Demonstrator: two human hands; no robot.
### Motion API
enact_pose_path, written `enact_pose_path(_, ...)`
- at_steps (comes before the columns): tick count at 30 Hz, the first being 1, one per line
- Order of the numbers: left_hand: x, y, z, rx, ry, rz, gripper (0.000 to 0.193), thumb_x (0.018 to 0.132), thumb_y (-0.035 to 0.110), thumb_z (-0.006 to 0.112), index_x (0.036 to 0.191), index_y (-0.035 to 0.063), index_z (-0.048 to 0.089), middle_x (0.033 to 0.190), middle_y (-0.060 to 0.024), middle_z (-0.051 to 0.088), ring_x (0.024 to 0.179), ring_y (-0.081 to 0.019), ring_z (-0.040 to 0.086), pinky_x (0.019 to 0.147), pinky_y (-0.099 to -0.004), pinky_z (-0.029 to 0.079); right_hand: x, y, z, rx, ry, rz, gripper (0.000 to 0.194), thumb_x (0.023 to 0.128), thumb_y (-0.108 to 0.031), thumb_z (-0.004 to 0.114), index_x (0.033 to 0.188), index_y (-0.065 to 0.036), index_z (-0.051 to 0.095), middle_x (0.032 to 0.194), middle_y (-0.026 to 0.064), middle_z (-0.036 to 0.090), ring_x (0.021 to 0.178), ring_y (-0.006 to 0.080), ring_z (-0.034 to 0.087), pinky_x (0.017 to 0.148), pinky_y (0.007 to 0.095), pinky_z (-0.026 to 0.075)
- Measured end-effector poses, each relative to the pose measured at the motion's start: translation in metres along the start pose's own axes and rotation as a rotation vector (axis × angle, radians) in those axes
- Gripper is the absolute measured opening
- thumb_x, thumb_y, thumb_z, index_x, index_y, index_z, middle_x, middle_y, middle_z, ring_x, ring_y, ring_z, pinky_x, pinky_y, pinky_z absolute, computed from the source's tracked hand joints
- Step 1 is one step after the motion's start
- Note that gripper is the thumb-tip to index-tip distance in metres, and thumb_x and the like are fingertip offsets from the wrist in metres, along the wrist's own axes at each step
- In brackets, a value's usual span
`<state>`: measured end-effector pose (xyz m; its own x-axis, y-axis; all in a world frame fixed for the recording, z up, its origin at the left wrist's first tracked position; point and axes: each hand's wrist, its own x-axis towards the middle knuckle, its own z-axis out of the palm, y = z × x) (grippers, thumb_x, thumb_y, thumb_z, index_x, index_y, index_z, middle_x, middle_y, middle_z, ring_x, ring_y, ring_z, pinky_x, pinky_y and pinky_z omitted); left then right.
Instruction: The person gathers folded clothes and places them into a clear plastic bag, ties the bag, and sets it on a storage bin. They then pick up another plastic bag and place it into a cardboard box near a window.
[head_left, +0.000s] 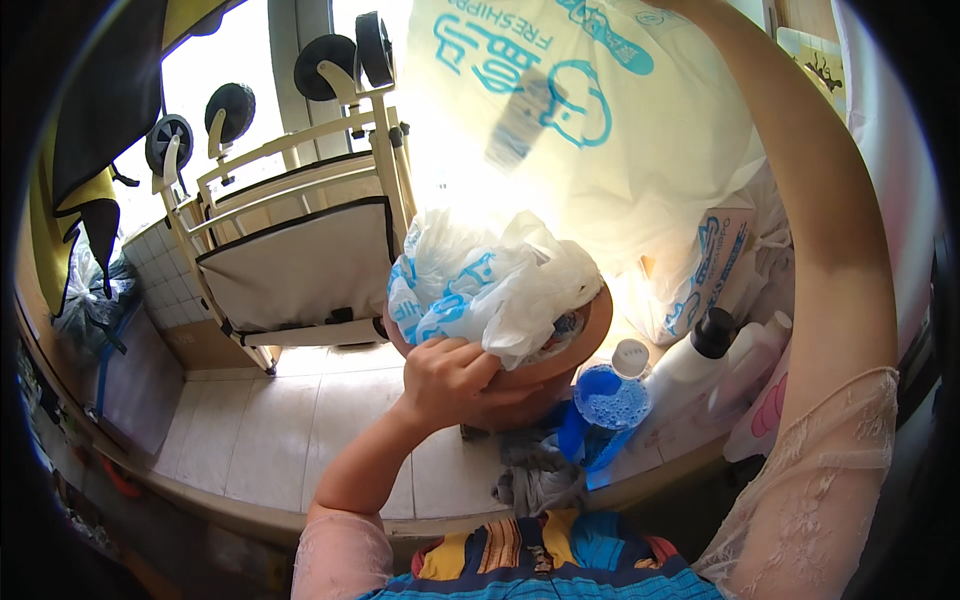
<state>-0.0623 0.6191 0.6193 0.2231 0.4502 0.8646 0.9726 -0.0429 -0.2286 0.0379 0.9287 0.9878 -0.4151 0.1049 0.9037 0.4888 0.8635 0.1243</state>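
Note:
My left hand (450, 382) grips the near rim of a round brown bin (596, 322), its fingers over the edge of a crumpled white plastic bag (517, 277) with blue print. That bag bulges out of the bin's mouth. A large, translucent plastic bag (660, 135) with blue print and a cartoon figure rises in front of me, lit from behind. At the top edge, my right hand (671, 4) is at this bag, which appears held up by it. The frame cuts off the fingers of that hand.
Right of the bin stand a blue container of foamy liquid (611, 401), a black-capped white bottle (690, 367) and a filled printed bag (705, 277). Grey cloth (544, 480) lies below. A folded wheeled cart (300, 262) leans at left. A tied bag (90, 292) sits farther left.

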Motion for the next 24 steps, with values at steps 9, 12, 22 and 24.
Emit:
enact_pose_path(9, 0.002, 0.002, -0.005, -0.032, 0.016, 0.013, 0.045, 0.065, 0.047, 0.081, 0.057, 0.0119, 0.054, 0.050, 0.0013, 0.052, 0.043, -0.0149, 0.054, 0.045, -0.0268, 0.043, 0.013, -0.011, -0.011, 0.095, -0.238, 0.025, 0.073, 0.076, -0.056, 0.068, 0.118, 0.003, 0.058, 0.120, 0.0219, 0.058, 0.114, 0.0316, 0.054, 0.096, 0.0389, 0.041)
enact_pose_path(12, 0.003, 0.001, -0.005, -0.045, -0.013, -0.005, 0.043, 0.062, 0.047, 0.083, 0.060, 0.0108, 0.059, 0.051, 0.0009, 0.054, 0.043, -0.0155, 0.055, 0.045, -0.0269, 0.043, 0.007, 0.005, -0.022, 0.226, -0.172, -0.045, 0.069, 0.075, -0.056, 0.068, 0.107, 0.005, 0.063, 0.108, 0.0217, 0.063, 0.102, 0.0288, 0.059, 0.089, 0.0382, 0.044)
enact_pose_path(22, -0.001, 0.003, 0.001, 0.014, 0.031, 0.003, 0.044, 0.063, 0.050, 0.082, 0.062, 0.0108, 0.063, 0.050, 0.0024, 0.056, 0.041, -0.0135, 0.054, 0.044, -0.0254, 0.041, -0.006, 0.049, 0.014, 0.140, 0.680, 0.208, 0.078, 0.073, -0.061, 0.067, 0.091, 0.014, 0.062, 0.089, 0.0334, 0.062, 0.088, 0.0426, 0.062, 0.078, 0.0422, 0.048)
enact_pose_path(24, -0.002, 0.004, -0.001, 0.009, 0.040, 0.008, 0.044, 0.063, 0.051, 0.082, 0.062, 0.0106, 0.063, 0.050, 0.0023, 0.055, 0.041, -0.0135, 0.054, 0.043, -0.0252, 0.041, -0.013, 0.041, 0.038, 0.195, 0.818, 0.198, 0.073, 0.076, -0.058, 0.067, 0.089, 0.014, 0.062, 0.083, 0.0322, 0.062, 0.086, 0.0435, 0.061, 0.076, 0.0436, 0.048)
